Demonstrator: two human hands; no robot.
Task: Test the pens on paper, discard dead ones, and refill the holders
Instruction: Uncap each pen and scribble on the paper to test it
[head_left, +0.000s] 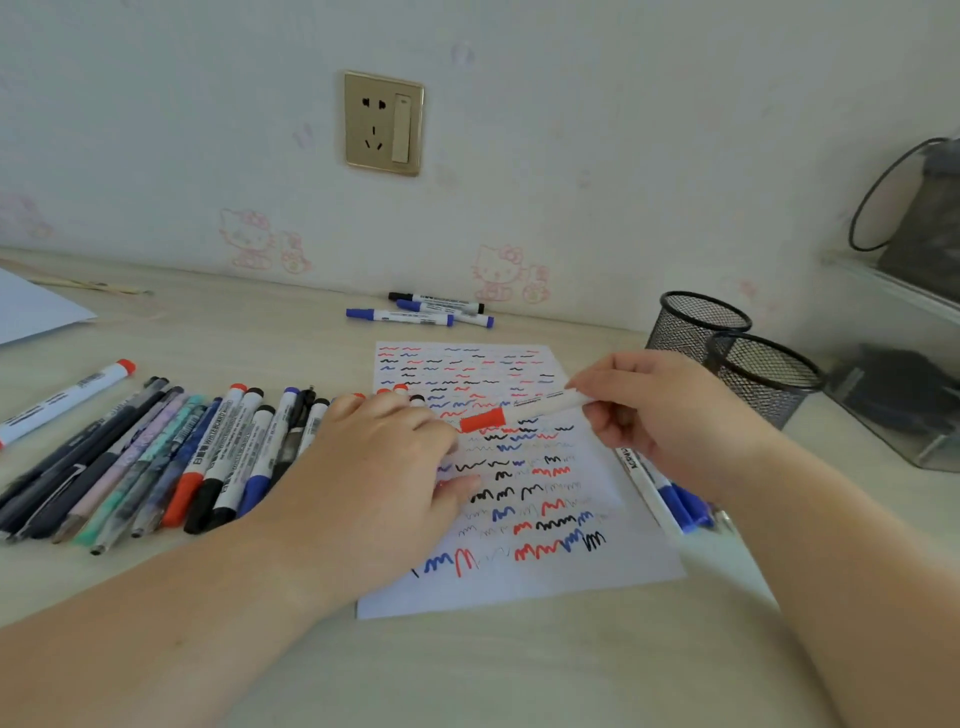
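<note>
Nearest the counter's (519, 675) front edge, the sheet of paper (561, 577) is lying flat, covered in red, blue and black test scribbles. The left hand (384, 467) is pressing down on the paper's left edge, its grip released, fingers spread flat and reaching over the ends of the nearest markers. To its left, a row of pens and whiteboard markers (171, 457) is lying side by side toward the counter's left edge, with one red-capped marker (62, 400) sitting apart at the far left. The right hand (670, 415) is hovering over the paper's right side, its grip pinching the white barrel of a red marker (519, 410), which is pointing left with its red cap on. Under that wrist, a few blue markers (675, 499) are lying just beside the paper's right edge. Further back on the right, two black mesh holders (727, 343) are standing touching each other. Near the counter's back edge, three markers (431, 309) are lying together by the wall.
</note>
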